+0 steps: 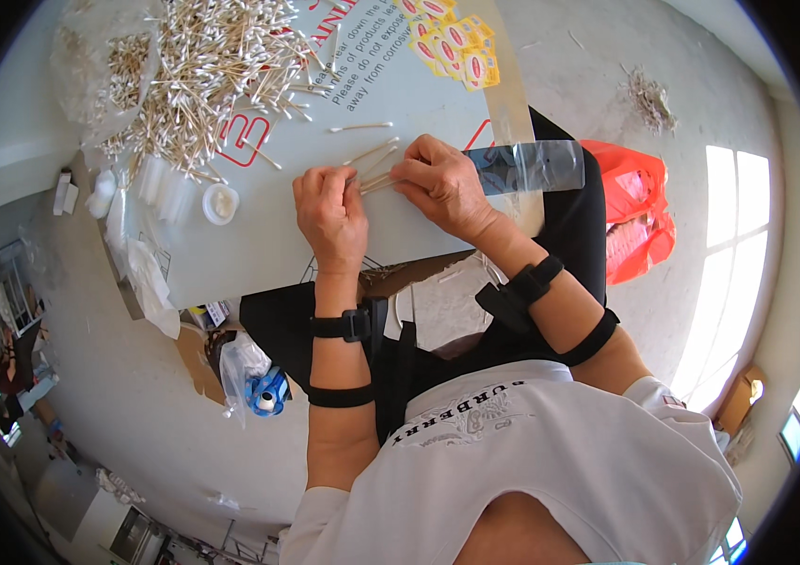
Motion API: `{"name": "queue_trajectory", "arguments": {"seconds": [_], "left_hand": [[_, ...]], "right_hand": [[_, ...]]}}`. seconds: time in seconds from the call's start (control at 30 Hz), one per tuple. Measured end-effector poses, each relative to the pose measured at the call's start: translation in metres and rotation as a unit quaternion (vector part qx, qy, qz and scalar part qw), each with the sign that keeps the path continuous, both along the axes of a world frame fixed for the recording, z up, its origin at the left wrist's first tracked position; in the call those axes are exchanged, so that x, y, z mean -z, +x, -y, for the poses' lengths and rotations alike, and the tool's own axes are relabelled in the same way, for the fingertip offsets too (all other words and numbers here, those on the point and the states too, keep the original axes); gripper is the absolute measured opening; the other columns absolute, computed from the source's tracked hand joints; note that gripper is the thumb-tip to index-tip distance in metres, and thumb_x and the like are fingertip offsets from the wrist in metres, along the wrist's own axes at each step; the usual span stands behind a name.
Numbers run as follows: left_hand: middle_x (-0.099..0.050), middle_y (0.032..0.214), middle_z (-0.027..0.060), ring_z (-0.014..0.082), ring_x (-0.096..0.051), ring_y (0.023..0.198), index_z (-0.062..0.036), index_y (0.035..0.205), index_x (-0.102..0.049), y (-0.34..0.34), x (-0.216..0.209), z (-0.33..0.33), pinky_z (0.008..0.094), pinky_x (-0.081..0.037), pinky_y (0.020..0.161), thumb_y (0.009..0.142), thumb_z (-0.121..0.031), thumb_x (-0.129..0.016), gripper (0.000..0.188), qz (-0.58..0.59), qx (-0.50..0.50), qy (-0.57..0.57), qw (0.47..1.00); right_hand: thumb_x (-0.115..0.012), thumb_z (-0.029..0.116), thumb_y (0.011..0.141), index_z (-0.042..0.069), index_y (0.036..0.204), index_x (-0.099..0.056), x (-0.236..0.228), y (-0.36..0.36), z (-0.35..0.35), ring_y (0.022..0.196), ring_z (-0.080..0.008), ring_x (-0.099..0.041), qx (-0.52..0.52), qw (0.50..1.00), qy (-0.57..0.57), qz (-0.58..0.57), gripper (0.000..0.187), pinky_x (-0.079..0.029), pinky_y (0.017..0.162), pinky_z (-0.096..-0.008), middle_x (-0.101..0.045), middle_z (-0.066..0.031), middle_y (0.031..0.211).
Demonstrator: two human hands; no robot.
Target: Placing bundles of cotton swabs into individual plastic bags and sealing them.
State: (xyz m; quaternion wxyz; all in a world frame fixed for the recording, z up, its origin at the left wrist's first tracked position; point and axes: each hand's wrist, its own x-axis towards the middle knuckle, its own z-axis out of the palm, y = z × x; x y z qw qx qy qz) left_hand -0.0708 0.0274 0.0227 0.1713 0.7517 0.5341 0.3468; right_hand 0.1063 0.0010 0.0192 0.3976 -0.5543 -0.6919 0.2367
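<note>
Several cotton swabs stretch between my two hands above the table. My left hand is closed, its thumb and fingers pinching the swabs' left ends. At their right ends, the bent fingers of my right hand are closed on the swabs too. Just beyond my fingertips a loose cotton swab lies at a slant, and another single swab lies farther off. A big heap of cotton swabs covers the far left of the table, partly in a clear plastic bag.
The printed table sheet bears a small round tub, clear plastic tubes and yellow-white labels. A clear-and-dark plastic strip juts past the right edge. On the floor are a red bag and a blue item.
</note>
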Motion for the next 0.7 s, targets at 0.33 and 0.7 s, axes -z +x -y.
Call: {"name": "queue_trajectory", "arguments": {"seconds": [0.33, 0.7], "left_hand": [[-0.058, 0.087, 0.0049, 0.0277, -0.055, 0.085, -0.0073, 0.087, -0.067, 0.001, 0.005, 0.000, 0.0391, -0.048, 0.074, 0.075, 0.003, -0.070, 0.016, 0.002, -0.012, 0.009, 1.000], [-0.059, 0.086, 0.0050, 0.0275, -0.055, 0.085, -0.0078, 0.086, -0.068, -0.001, 0.008, -0.001, 0.0382, -0.047, 0.074, 0.074, 0.001, -0.072, 0.014, 0.015, -0.027, 0.002, 1.000]], "right_hand": [[-0.075, 0.003, 0.071, 0.006, 0.087, -0.069, 0.004, 0.000, 0.001, 0.078, -0.0267, -0.060, 0.011, 1.000, 0.018, 0.014, 0.017, -0.049, 0.067, -0.0354, -0.057, -0.0075, 0.085], [-0.071, 0.004, 0.079, 0.004, 0.089, -0.067, -0.002, 0.003, -0.016, 0.073, -0.0255, -0.061, 0.070, 0.993, -0.068, -0.060, 0.010, -0.048, 0.065, -0.0333, -0.059, -0.0090, 0.086]]}}
